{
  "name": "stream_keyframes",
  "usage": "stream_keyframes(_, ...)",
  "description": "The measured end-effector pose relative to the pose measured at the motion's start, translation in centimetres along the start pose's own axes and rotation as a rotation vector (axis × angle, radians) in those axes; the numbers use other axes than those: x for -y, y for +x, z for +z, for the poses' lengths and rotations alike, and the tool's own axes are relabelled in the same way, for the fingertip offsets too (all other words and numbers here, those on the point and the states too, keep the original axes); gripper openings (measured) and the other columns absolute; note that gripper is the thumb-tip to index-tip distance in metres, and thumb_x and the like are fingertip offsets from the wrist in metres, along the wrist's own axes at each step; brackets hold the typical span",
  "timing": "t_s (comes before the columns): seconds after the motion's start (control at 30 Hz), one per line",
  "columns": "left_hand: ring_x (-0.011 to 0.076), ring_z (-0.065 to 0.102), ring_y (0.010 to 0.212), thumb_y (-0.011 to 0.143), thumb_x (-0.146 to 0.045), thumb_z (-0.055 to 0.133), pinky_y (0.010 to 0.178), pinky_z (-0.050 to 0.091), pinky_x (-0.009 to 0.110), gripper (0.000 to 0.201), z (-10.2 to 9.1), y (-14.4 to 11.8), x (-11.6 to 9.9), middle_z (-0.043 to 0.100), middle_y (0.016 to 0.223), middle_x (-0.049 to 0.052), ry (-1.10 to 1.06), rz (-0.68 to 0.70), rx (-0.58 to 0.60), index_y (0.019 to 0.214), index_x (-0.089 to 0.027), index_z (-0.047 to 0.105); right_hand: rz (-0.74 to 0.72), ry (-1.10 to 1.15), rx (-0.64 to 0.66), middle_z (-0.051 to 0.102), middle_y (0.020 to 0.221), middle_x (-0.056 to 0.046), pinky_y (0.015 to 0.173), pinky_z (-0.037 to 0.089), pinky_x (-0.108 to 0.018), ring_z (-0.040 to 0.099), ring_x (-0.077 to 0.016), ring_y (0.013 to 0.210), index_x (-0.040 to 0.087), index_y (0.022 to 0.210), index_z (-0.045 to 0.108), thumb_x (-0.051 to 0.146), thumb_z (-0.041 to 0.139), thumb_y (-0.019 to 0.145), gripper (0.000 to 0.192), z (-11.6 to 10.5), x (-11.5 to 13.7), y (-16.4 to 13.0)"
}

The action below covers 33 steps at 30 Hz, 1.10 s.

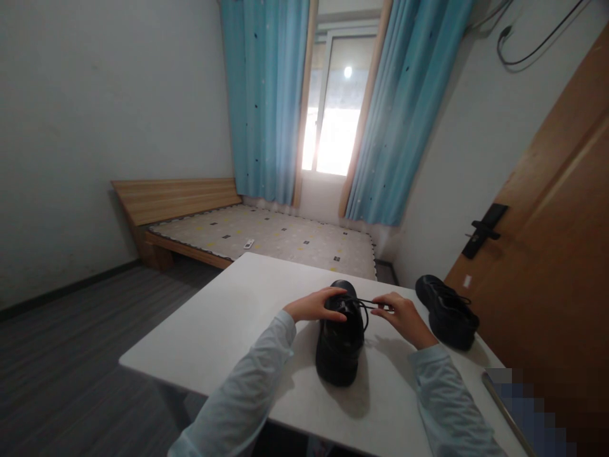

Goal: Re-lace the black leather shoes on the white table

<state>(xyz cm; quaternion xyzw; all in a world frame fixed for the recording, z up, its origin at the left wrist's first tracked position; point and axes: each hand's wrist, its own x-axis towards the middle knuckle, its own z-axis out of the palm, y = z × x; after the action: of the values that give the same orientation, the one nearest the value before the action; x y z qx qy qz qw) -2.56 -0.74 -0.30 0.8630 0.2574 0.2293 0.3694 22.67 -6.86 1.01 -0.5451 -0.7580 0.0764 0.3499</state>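
Note:
A black lace-up shoe (337, 365) stands on the white table (214, 324), its heel towards me and its toe pointing away. My left hand (311, 306) grips it from the left, with the thumb and fingers around the lacing area. To the right of the shoe, my right hand (403, 316) pinches a black shoelace (365, 301) between thumb and fingertips. The lace stretches nearly straight from the shoe to those fingers, and a loose loop hangs below it. Part of the lacing is hidden under my left hand.
Another black shoe (450, 314) rests at the table's right edge, beside the wooden door (547, 254). Beyond the table is a bed (280, 238) with a small white remote (248, 244) on it. A partly pixelated flat object (528, 412) is at the lower right.

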Motion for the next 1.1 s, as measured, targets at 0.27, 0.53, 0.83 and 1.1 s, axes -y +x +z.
stream_keyframes(0.27,0.0247,0.038,0.126,0.066,-0.048,0.068,0.105,0.03,0.036,0.075,0.0,0.0,0.1,0.041,0.138,0.007,-0.011,-0.013,0.003,0.133,-0.024,0.041,0.004,-0.096,-0.276,0.06,0.072,-0.006,0.07,0.042,-0.034,0.055,-0.022,0.075,0.02,0.06,0.058,0.038,0.058,0.074,0.023,0.1,0.0,0.2)
stream_keyframes(0.53,0.0247,0.039,0.125,0.067,-0.05,0.066,0.105,0.03,0.036,0.075,0.0,0.0,0.3,0.041,0.138,0.008,-0.002,0.01,0.008,0.132,-0.023,0.041,0.312,-0.1,-0.553,0.06,0.066,-0.006,0.056,0.041,-0.03,0.055,-0.0192,0.058,0.019,0.067,0.057,0.048,0.053,0.072,0.03,-1.7,-1.2,-0.2)
stream_keyframes(0.83,0.0242,0.039,0.125,0.067,-0.051,0.066,0.105,0.03,0.035,0.075,-0.1,0.0,0.2,0.041,0.138,0.008,0.007,0.001,0.012,0.132,-0.023,0.041,0.219,-0.258,-0.382,0.063,0.08,-0.007,0.062,0.041,-0.031,0.055,-0.0185,0.063,0.018,0.076,0.059,0.033,0.051,0.075,0.018,-0.4,-2.9,-0.4)
stream_keyframes(1.1,0.0248,0.04,0.124,0.068,-0.048,0.067,0.105,0.03,0.037,0.072,-0.2,0.0,0.1,0.043,0.137,0.008,-0.018,-0.01,0.007,0.131,-0.023,0.043,0.262,-0.554,-0.1,0.065,0.096,-0.009,0.071,0.041,-0.034,0.058,-0.0253,0.094,0.022,0.096,0.063,-0.005,0.04,0.064,0.048,0.1,-3.3,-1.4)
